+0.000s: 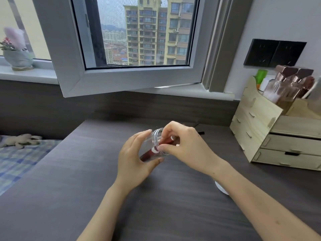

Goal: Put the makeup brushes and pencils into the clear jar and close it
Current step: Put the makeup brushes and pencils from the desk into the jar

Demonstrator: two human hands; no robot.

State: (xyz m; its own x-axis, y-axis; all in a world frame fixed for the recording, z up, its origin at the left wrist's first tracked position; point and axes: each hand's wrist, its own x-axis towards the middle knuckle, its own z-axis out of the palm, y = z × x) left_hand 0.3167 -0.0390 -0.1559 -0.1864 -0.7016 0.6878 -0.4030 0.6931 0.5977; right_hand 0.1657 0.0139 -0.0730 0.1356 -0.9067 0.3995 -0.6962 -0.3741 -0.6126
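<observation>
My left hand (133, 159) grips the clear jar (156, 139), tilted with its open threaded mouth toward the right. A dark red pencil or brush handle (152, 151) with a white end lies partly inside the jar. My right hand (184, 145) pinches its outer end at the jar's mouth. A thin black pencil (200, 132) lies on the desk just behind my right hand, mostly hidden. The white lid (220, 188) rests on the desk, half covered by my right forearm.
A wooden drawer organiser (271, 136) with bottles stands at the right on the dark desk (86, 180). An open window sash (121, 79) hangs over the desk's back. A bed with a checked sheet (19, 159) lies at the left.
</observation>
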